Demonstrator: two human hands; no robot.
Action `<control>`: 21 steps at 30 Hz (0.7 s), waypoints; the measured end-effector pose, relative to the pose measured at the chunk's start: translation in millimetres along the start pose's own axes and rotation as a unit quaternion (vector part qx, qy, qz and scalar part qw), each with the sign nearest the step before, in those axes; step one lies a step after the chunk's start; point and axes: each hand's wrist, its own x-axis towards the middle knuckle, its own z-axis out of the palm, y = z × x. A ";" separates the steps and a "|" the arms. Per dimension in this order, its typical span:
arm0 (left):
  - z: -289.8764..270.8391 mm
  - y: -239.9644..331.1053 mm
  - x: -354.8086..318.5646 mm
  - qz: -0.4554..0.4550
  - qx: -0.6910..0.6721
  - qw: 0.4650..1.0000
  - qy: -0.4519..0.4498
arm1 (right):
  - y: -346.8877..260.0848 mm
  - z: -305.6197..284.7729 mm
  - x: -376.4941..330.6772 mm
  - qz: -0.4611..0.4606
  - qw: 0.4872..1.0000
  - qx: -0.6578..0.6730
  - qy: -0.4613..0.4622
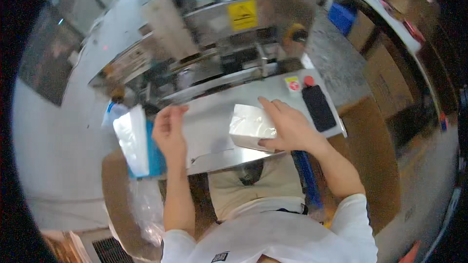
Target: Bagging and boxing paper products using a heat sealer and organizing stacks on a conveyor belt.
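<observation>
My right hand (291, 125) is closed around the right end of a white block-shaped packet (249, 125), thumb on the near side and fingers on the far side. The packet has a glossy top and rests on or just above the metal worktop (207, 117); which one, I cannot tell. To the left, my left hand (169, 129) is raised with its fingers curled in, slightly blurred. Whatever it may hold is hidden. Beside it stands a stack of shiny white plastic sheets or bags (131, 141) against a blue holder (155, 156).
A metal machine (209, 22) with a yellow warning label (243, 14) rises behind the worktop. At the right lie a dark phone-shaped slab (319, 108) and a red button (309, 81). Cardboard boxes (373, 151) flank the right side. Clear plastic (146, 209) hangs at lower left.
</observation>
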 end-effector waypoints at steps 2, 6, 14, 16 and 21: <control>2.3 -16.1 -6.9 -0.014 0.025 0.999 -0.033 | 30.0 -19.2 -17.4 0.025 0.999 -0.012 -0.036; -12.9 -66.6 -43.4 -0.046 0.143 0.978 -0.144 | 96.9 -59.4 -83.8 0.181 0.963 0.201 0.005; 42.0 -104.2 -106.3 0.140 0.396 0.869 -0.264 | 236.5 -90.6 -297.4 0.410 0.822 0.253 0.304; 43.0 -106.0 -105.5 0.131 0.380 0.876 -0.268 | 285.7 -53.2 -329.3 0.511 0.771 0.250 0.285; 43.4 -110.5 -108.9 0.116 0.385 0.879 -0.257 | 355.4 72.0 -387.1 0.604 0.576 0.485 0.260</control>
